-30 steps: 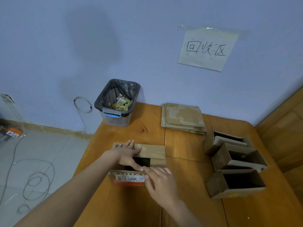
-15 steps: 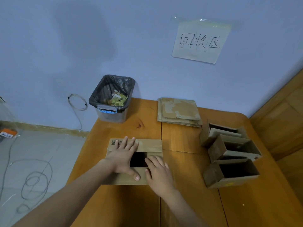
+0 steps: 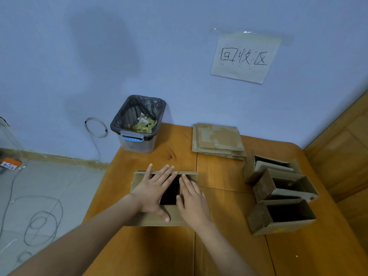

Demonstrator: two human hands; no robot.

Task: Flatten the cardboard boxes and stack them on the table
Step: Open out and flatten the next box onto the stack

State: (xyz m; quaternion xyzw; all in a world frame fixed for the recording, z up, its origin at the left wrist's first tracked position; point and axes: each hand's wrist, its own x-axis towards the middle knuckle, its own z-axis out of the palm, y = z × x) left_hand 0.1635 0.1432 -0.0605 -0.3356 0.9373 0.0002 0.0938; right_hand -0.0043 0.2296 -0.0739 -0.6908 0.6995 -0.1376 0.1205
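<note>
— Far left?
— Loose cable (image 3: pixel 42 220) coiled on the floor (image 3: pixel 49 182). Thin wire loop (image 3: pixel 96 127) against the wall. Lined waste bin (image 3: pixel 139 124) with scraps inside, standing at the far left corner of the tabletop (image 3: pixel 229 246).

— Centre?
— Cardboard box (image 3: pixel 159 218) lying on the tabletop near the front edge, dark opening showing between the hands. Left hand (image 3: pixel 153 188) laid palm-down across it, fingers (image 3: pixel 161 174) straight and slightly spread, tips reaching the far flap. Right hand (image 3: pixel 192 200) flat just beside it, fingers (image 3: pixel 187 183) straight and close together, pressing the right part of the same box. Nothing pinched or gripped by either hand.

— Further right?
— Stack of flattened boxes (image 3: pixel 218 140) at the back of the tabletop, by the wall. Handwritten paper sign (image 3: pixel 245 57) taped above it. Three open boxes (image 3: pixel 278 193) in a row along the right side, touching one another, openings facing right. Wooden panel (image 3: pixel 342 156) at the right edge of view.
</note>
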